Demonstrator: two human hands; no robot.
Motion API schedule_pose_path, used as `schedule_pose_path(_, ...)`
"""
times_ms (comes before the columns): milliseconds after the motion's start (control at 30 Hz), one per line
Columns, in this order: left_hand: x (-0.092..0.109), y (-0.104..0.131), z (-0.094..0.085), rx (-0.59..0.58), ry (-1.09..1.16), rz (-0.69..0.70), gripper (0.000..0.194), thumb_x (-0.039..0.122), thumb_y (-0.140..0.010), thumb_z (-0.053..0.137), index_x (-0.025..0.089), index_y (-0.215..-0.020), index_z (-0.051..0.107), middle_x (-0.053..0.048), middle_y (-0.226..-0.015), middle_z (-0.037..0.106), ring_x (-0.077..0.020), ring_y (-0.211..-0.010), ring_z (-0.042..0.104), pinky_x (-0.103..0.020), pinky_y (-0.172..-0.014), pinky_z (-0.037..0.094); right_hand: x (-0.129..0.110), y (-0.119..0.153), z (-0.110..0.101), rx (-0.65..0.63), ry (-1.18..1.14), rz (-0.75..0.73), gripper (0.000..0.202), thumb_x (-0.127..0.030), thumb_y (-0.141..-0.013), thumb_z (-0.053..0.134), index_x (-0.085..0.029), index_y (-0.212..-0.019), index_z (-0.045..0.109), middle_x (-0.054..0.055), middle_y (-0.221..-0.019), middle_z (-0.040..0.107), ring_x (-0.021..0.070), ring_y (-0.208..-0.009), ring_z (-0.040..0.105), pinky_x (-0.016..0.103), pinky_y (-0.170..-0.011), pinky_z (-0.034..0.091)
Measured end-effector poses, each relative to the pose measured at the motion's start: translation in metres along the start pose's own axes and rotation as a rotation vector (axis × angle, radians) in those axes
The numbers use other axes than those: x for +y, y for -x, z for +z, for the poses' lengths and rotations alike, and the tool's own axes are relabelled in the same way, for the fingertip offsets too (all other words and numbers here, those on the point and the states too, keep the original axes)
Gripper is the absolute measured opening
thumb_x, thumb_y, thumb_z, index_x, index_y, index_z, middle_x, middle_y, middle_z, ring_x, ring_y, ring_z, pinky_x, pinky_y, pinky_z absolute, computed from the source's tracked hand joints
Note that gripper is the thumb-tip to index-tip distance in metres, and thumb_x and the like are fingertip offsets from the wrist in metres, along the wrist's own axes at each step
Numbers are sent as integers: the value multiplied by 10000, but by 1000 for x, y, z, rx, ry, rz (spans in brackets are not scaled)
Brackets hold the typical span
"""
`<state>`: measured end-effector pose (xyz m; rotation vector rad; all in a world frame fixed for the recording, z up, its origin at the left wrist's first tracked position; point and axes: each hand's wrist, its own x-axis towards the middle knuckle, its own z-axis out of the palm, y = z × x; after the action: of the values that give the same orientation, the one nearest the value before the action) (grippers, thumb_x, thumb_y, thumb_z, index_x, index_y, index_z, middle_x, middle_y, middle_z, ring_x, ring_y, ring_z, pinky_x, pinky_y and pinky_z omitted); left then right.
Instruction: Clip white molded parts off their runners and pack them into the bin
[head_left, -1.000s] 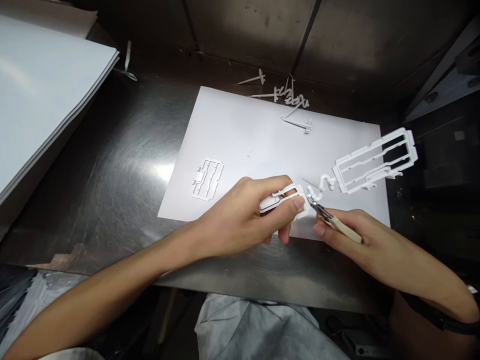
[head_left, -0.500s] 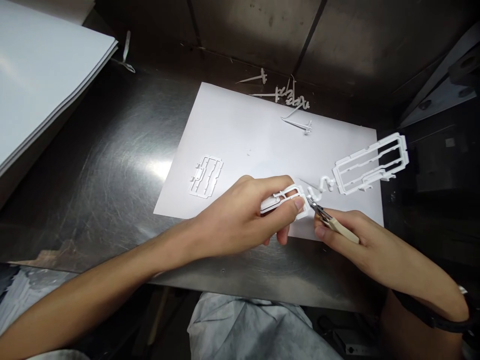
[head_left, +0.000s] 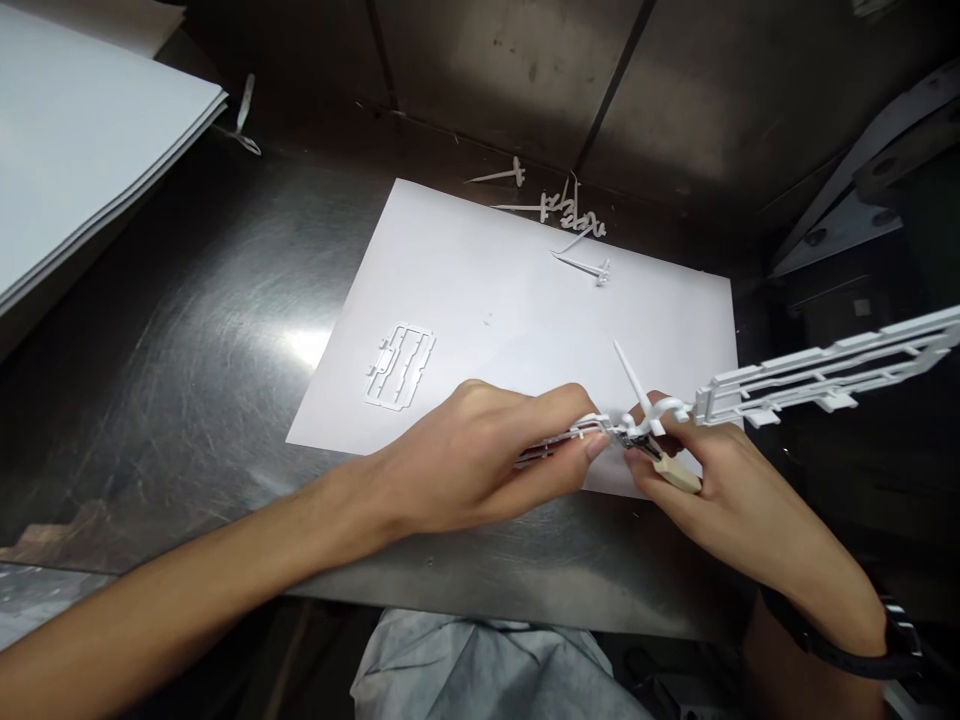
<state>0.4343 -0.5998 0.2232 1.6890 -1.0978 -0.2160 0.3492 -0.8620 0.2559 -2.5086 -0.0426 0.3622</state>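
My left hand (head_left: 495, 450) pinches one end of a white plastic part (head_left: 589, 428) between thumb and fingers. A curled runner with a thin spike (head_left: 630, 372) links it to a second white frame (head_left: 825, 375), which sticks out to the right in the air. Wrapped round cutters with a pale handle (head_left: 679, 474), my right hand (head_left: 720, 490) has their metal jaws against the runner beside my left fingertips. Another white frame part (head_left: 400, 366) lies flat on the left of a white paper sheet (head_left: 480, 270).
Several spiked white runner scraps (head_left: 574, 210) lie at the back edge of the sheet. A stack of white sheets (head_left: 97, 130) is at the upper left, with a small pale-handled tool (head_left: 245, 105) beside it. A metal wall (head_left: 495, 70) rises behind the metal table (head_left: 202, 260).
The joined parts have tilted, and the right frame has swung further right and nearer edge-on. The spike now points upward. Both hands have turned slightly, and the whole view has shifted a little.
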Motion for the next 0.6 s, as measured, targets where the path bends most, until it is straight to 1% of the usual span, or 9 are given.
schedule_pose_path(67,-1,0,0,8,-15,19,180,256,-1127,600,201,-961,560,82,-679,482,-61,-545,424,-245,-516,323,0,1,-1,30,8,-7,43,-236,-973,631,-253,-991,666,-30,-932,714,190,-816,638,324,-762,459)
schedule_pose_path(133,0,-1,-1,10,-28,18,187,261,-1132,591,208,-956,555,82,-671,488,-66,-536,421,-246,-508,323,0,1,-1,53,16,-8,46,-235,-960,633,-249,-920,652,-44,-832,670,172,-731,595,314,-704,442)
schedule_pose_path(233,2,-2,-2,10,-43,21,187,260,-1136,583,209,-958,562,85,-658,474,-66,-523,412,-240,-499,324,0,0,1,56,31,-30,103,-234,-944,644,-244,-841,635,-60,-728,627,154,-650,557,304,-640,421)
schedule_pose_path(300,1,-2,-1,26,-51,42,177,247,-1134,590,201,-964,571,88,-661,475,-57,-518,413,-231,-495,325,1,-1,3,69,48,-59,123,-237,-947,641,-239,-825,632,-65,-702,623,143,-607,549,302,-613,413)
schedule_pose_path(367,-1,-2,0,41,-68,75,156,239,-1127,607,192,-980,582,90,-673,496,-48,-516,417,-221,-494,331,2,-2,5,118,90,-102,143,-253,-964,635,-233,-823,630,-60,-709,639,144,-598,562,308,-617,413)
schedule_pose_path(467,-4,-1,1,35,-99,96,131,243,-1126,612,190,-1007,600,91,-681,540,-43,-514,446,-213,-497,349,4,-3,8,187,166,-159,175,-298,-990,621,-227,-830,619,-37,-733,653,170,-653,592,323,-667,408)
schedule_pose_path(600,-6,-2,3,17,-105,79,144,265,-1135,592,205,-1005,601,87,-699,611,-45,-515,508,-210,-505,379,6,-4,9,176,179,-209,166,-303,-1004,595,-223,-860,610,-32,-726,593,179,-669,550,324,-672,375)
